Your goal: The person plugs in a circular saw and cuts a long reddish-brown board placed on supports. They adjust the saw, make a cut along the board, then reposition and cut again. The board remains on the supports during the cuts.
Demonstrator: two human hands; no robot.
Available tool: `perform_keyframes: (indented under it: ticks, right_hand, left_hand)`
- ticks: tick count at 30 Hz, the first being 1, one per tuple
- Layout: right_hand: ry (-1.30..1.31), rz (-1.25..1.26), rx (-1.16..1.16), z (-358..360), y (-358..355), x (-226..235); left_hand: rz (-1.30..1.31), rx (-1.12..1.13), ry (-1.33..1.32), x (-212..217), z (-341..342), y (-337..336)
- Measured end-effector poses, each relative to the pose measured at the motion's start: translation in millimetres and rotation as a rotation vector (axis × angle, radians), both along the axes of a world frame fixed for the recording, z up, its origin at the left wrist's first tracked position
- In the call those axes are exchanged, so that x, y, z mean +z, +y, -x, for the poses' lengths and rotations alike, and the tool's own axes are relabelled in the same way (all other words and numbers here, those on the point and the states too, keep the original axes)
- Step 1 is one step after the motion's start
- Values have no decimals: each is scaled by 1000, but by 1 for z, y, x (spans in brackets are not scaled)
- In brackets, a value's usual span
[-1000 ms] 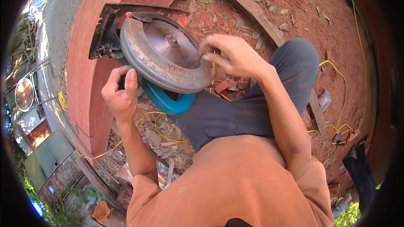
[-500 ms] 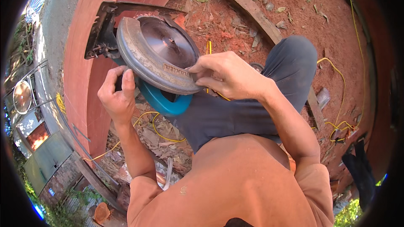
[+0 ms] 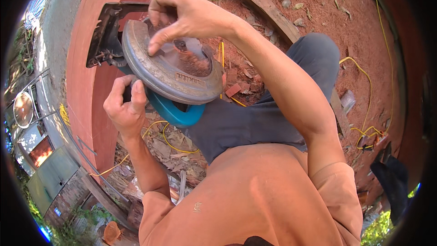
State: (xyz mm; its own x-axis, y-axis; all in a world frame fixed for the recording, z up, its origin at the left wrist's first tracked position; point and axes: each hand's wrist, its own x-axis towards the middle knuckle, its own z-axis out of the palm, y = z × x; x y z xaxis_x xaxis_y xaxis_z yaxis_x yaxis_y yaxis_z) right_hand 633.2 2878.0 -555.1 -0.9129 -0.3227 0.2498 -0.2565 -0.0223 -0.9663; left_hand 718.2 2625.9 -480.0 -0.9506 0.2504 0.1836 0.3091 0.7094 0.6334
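Note:
I hold a circular saw (image 3: 175,79) tipped on its side, its round grey blade guard facing up and its teal body underneath. My left hand (image 3: 125,109) grips the saw's dark handle at the lower left. My right hand (image 3: 182,16) reaches over the top of the guard, fingers bent and fingertips touching the blade area near its far rim. The saw's black base plate (image 3: 107,32) sticks out at the upper left, over a long reddish wooden plank (image 3: 86,77).
Red soil with dry leaves and wood scraps lies below. A yellow cord (image 3: 364,91) runs across the ground at right and under the saw. A timber beam (image 3: 259,0) crosses the top. My knee in dark trousers (image 3: 314,54) is bent at centre right.
My right hand has moved from the guard's right edge up and left across the blade to its far rim. The saw now sits closer and larger in view.

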Motion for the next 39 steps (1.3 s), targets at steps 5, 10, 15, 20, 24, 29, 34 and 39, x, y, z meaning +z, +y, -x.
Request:
perform_keyframes:
  ticks: [5, 10, 15, 20, 24, 29, 34, 39]
  right_hand:
    - [290, -137, -283, -2, -4, -4]
    - [157, -254, -361, 21, -20, -5]
    - [399, -117, -118, 12, -6, -13]
    - [254, -63, -173, 22, -12, -20]
    - [151, 17, -347, 34, -27, -17]
    - [213, -51, -138, 17, -16, -27]
    - [195, -38, -301, 37, -21, -32]
    - [200, -25, -191, 16, -12, -43]
  left_hand:
    - [6, -49, 47, 1, -1, 1]
    - [-2, -25, 20, 3, 7, 0]
    - [-33, 12, 11, -1, 7, 4]
    - [30, -21, 33, 0, 7, 8]
    - [25, -32, 18, 4, 6, 8]
    - [-5, 16, 38, 0, 5, 13]
    - [28, -76, 68, 2, 2, 15]
    - [-7, -9, 21, 1, 3, 15]
